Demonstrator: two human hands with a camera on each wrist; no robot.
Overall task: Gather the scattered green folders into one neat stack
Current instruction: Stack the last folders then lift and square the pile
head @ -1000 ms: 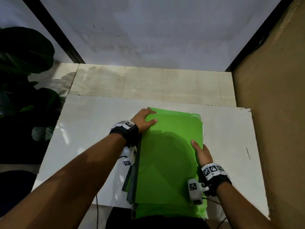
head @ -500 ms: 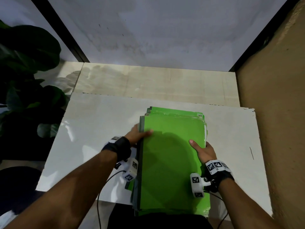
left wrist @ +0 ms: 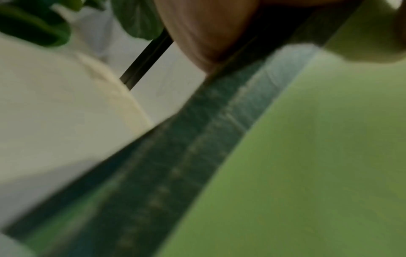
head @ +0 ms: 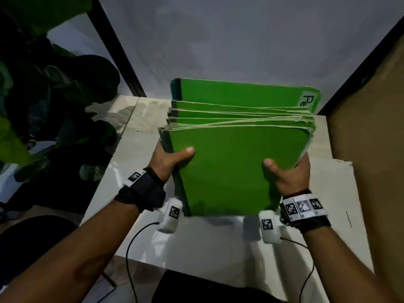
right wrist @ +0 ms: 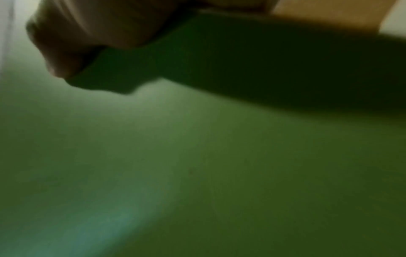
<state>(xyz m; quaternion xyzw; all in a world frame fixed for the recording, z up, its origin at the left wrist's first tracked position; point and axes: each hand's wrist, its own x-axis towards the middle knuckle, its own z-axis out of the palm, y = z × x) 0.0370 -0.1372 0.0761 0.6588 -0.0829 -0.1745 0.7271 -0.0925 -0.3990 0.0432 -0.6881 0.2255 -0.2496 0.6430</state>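
Several green folders [head: 229, 167] stand together as one bundle, tipped up on their lower edge on the white table [head: 218, 241], with their top edges fanned unevenly. My left hand [head: 172, 159] grips the bundle's left side, thumb on the front cover. On the right side my right hand [head: 288, 171] holds it the same way. The fingers behind the folders are hidden. In the left wrist view the folders [left wrist: 307, 156] fill the frame with a dark spine strip. The right wrist view is filled by the blurred green folders [right wrist: 197, 165], with my thumb on them.
A dark leafy plant [head: 50, 101] stands left of the table. A brown wall panel [head: 376, 138] runs along the right side and a grey-white wall [head: 218, 40] rises behind. Cables [head: 131, 248] trail from both wrist cameras over the table's near edge.
The folders lay flat on the table with my hands squaring their sides. Now both hands have gripped the bundle and tipped it upright on its lower edge.
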